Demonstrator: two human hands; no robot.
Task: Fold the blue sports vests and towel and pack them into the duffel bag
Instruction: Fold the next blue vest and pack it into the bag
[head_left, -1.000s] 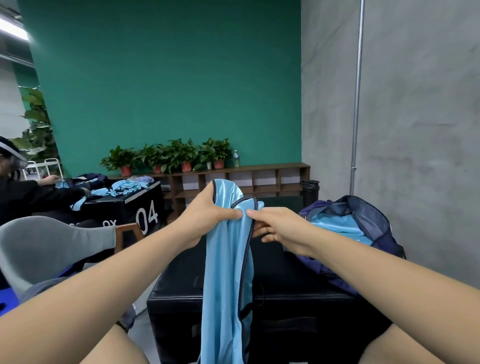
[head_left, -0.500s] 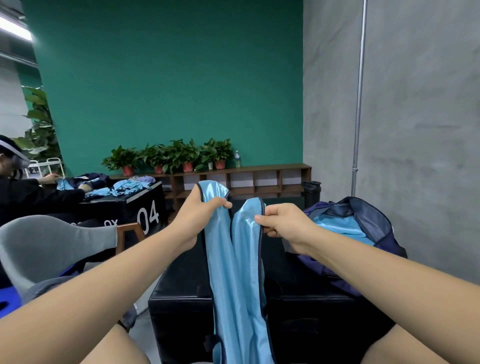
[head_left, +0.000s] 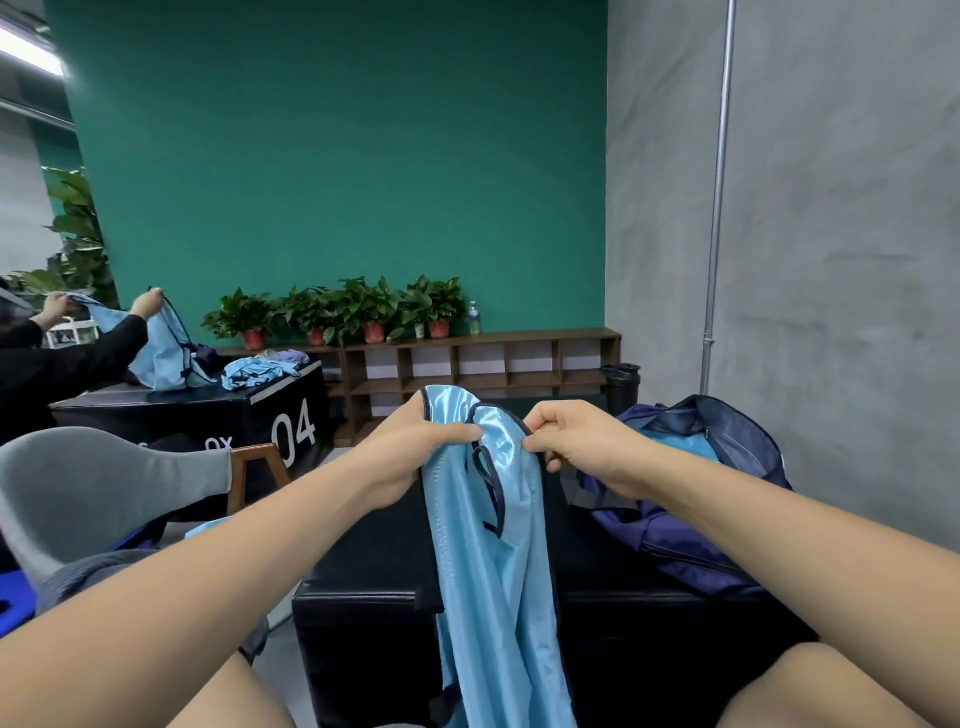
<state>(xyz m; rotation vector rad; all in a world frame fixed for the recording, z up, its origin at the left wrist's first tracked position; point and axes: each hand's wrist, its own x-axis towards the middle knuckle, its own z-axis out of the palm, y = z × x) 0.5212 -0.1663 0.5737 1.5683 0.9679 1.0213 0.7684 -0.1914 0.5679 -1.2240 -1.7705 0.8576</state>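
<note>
A light blue sports vest (head_left: 498, 571) with dark trim hangs in front of me over a black box (head_left: 374, 587). My left hand (head_left: 415, 447) pinches its left shoulder strap and my right hand (head_left: 576, 436) pinches the right strap, the two close together at the top. The vest's lower part drops below the frame between my knees. A navy duffel bag (head_left: 691, 519) lies open on the box to the right, with light blue fabric (head_left: 680, 447) inside it.
A grey chair (head_left: 93, 488) stands at my left. Farther left, another person holds up a blue vest (head_left: 161, 348) over a black box marked 04 (head_left: 291, 415) with more blue cloth on it. A shelf with potted plants (head_left: 363, 312) lines the green wall.
My hands have come closer together again, bringing the two shoulder straps near each other. The person at left has lifted a vest up.
</note>
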